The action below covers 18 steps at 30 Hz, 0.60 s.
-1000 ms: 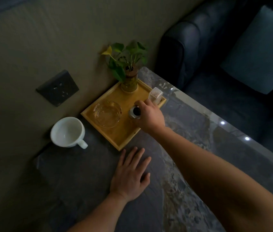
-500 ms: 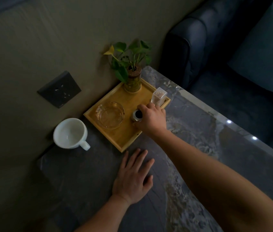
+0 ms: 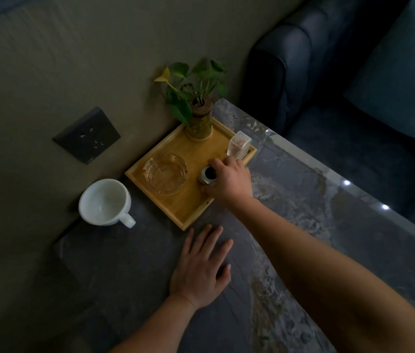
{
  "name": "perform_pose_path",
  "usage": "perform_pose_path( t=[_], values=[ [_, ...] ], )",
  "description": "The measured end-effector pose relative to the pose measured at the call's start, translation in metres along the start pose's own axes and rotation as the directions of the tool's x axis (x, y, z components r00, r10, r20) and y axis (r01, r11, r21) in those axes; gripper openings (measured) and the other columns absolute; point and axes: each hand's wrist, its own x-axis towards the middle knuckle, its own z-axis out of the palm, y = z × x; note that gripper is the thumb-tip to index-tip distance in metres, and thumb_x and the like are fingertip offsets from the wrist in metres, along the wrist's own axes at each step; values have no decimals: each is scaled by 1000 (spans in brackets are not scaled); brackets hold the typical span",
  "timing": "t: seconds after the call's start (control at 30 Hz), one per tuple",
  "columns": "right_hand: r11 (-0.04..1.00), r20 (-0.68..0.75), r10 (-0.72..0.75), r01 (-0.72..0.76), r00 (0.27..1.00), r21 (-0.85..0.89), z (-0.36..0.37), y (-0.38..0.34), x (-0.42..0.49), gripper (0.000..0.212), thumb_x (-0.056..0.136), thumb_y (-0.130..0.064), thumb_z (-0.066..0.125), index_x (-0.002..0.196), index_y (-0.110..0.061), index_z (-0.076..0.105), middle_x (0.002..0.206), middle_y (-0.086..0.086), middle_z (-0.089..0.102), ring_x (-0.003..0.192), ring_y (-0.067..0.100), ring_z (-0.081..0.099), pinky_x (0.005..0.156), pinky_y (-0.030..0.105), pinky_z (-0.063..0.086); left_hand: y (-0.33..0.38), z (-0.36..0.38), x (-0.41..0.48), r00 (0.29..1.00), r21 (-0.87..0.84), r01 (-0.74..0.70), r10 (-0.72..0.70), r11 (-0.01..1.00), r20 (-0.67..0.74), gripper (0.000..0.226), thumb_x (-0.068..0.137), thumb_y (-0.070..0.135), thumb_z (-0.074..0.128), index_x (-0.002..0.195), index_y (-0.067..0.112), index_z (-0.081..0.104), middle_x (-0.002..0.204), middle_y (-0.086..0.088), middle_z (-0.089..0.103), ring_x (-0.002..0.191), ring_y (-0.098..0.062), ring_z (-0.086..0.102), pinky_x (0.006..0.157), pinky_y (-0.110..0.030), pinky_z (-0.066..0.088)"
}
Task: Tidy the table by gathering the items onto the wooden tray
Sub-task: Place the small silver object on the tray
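One slip worries me — my right hand [image 3: 230, 180] fingers grip the small metal jar [image 3: 207, 175] on the tray [image 3: 188, 212], and pulling back carelessly could topple the clear box [image 3: 238, 147] just beside it — my left hand [image 3: 201, 268] lies flat and open on the table [image 3: 125, 276].

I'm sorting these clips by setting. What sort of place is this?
Most likely a home living room. A dark sofa with a cushion stands beside a marble-look side table against a wall with a power socket; on the table sit a wooden tray with a potted plant and a white mug.
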Motion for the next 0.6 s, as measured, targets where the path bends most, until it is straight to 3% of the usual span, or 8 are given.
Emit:
perform_pose_path(
  t=[0.33,0.6],
  values=[
    [999,6,-8,8,1000,36,-3,1,-8,76,77,-51,72,142,-27,41,130,8,49,123,31,43,101,47,42,-1,1,1,1000,9,-7,8,1000,-6,55,86,46,52,139,32,45,155,-3,37,145,-27,29,114,-60,23],
    [987,-77,72,-60,994,152,-16,23,-57,55,85,-42,65,135,-22,51,128,8,54,118,29,48,99,43,45,-2,4,0,999,42,-21,22,999,-30,53,87,46,51,138,32,49,155,-4,38,145,-26,30,115,-58,23]
  ],
)
